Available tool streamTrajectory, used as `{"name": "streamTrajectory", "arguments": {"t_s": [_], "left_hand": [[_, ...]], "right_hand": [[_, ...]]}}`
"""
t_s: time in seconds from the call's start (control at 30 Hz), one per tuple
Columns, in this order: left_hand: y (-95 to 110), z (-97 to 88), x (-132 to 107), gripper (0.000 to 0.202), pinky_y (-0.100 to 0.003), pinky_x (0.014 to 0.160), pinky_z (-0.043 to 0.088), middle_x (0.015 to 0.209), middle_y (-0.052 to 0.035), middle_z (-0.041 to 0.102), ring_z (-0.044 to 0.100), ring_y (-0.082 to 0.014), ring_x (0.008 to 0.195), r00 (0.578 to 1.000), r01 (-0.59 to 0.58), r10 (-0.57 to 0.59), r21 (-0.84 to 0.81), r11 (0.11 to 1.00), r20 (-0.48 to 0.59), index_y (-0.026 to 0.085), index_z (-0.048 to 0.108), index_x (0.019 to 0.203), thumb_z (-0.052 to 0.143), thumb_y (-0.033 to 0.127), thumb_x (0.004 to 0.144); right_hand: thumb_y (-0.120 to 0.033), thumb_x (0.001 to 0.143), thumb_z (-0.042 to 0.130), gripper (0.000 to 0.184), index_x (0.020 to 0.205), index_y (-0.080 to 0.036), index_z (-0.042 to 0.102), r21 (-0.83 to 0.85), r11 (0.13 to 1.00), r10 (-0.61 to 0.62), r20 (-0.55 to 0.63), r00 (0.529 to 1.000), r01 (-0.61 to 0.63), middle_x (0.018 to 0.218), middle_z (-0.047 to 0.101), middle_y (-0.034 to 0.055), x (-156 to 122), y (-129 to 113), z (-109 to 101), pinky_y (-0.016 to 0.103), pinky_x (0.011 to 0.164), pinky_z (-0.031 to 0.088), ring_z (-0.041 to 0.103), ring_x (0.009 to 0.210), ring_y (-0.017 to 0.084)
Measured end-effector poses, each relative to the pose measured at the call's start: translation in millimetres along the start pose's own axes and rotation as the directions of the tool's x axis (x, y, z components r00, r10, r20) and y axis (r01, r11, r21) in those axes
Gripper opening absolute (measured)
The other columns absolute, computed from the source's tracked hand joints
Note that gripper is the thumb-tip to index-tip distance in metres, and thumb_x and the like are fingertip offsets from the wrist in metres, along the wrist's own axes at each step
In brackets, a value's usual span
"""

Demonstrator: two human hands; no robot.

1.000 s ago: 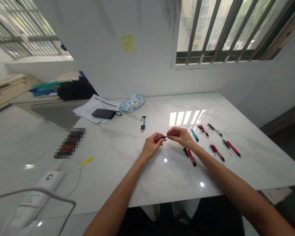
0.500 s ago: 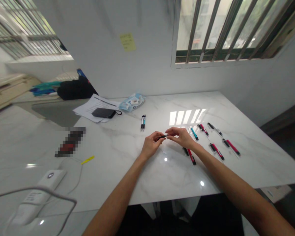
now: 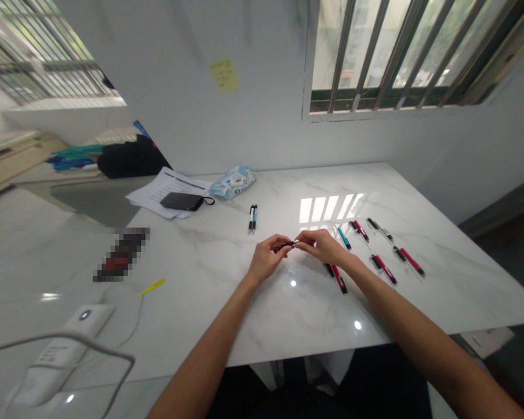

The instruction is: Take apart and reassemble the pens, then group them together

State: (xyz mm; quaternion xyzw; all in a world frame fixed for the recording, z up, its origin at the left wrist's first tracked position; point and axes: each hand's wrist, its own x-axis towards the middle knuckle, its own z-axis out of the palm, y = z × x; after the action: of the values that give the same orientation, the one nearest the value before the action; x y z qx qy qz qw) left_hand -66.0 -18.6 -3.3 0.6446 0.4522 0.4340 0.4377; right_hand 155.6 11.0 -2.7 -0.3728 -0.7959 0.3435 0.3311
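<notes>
Head view: over the white marble table [image 3: 227,326], I see my left hand [image 3: 268,259] and right hand [image 3: 321,245] meet just above the glossy top, both closed in a pinch on one small dark pen part [image 3: 289,244] bridged between the fingertips. Whether it is a barrel, a tip or a refill, I cannot tell at this size.

Right of that part, a red-and-black pen [image 3: 338,278] lies just beside my right wrist; farther right lie a blue pen [image 3: 343,237] and more red ones [image 3: 386,269], spread apart in loose rows. Behind the part, toward the wall, two assembled pens [image 3: 252,219] rest side by side. Far left of it sit a black pouch [image 3: 182,201] on papers [image 3: 157,192] and a yellow strip [image 3: 153,286].

The risk, as I judge it: the piece is slim and held only at its ends, so a twist or uneven pull could pop it free onto the slick marble, where it may roll off. My right forearm also passes close over the nearest pen and could sweep it out of line.
</notes>
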Motion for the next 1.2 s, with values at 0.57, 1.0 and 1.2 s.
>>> {"name": "streamTrajectory", "arguments": {"t_s": [0.57,1.0,1.2], "left_hand": [[2,0.2,-3,0.032,-0.032,0.071,0.058,0.095,-0.0089,0.079,0.073,-0.0189,0.074,0.998,-0.008,0.012,-0.067,0.998,0.061,0.016,0.072,0.101,0.078,0.043,0.085],[8,-1.8,5,0.045,-0.026,0.077,0.052,0.091,-0.0025,0.069,0.065,-0.0129,0.081,0.989,0.078,-0.133,-0.513,0.855,-0.07,0.019,0.062,0.093,0.078,0.058,0.08],[14,-0.1,6,0.049,-0.025,0.073,0.051,0.081,0.0006,0.064,0.062,-0.011,0.072,0.982,0.156,-0.187,-0.562,0.812,0.002,0.018,0.058,0.096,0.081,0.057,0.078]], "right_hand": [[-0.039,0.101,0.055,0.033,0.076,-0.019,0.065,-0.111,0.994,-0.013,-0.013,1.0,0.012,0.06,0.056,-0.0037,0,-12,-1,0.024,0.059,0.034,0.046,0.056,0.01],[-0.042,0.091,0.073,0.025,0.112,-0.028,0.075,-0.072,0.997,-0.043,-0.003,0.999,0.043,0.105,0.077,0.0049,-12,-29,-26,0.039,0.09,0.05,0.063,0.108,0.026],[-0.04,0.078,0.083,0.093,0.159,-0.035,0.037,-0.331,0.935,0.151,0.041,0.988,-0.129,0.138,0.065,0.0074,-52,20,-124,0.051,0.102,0.048,0.054,0.125,0.032]]}}
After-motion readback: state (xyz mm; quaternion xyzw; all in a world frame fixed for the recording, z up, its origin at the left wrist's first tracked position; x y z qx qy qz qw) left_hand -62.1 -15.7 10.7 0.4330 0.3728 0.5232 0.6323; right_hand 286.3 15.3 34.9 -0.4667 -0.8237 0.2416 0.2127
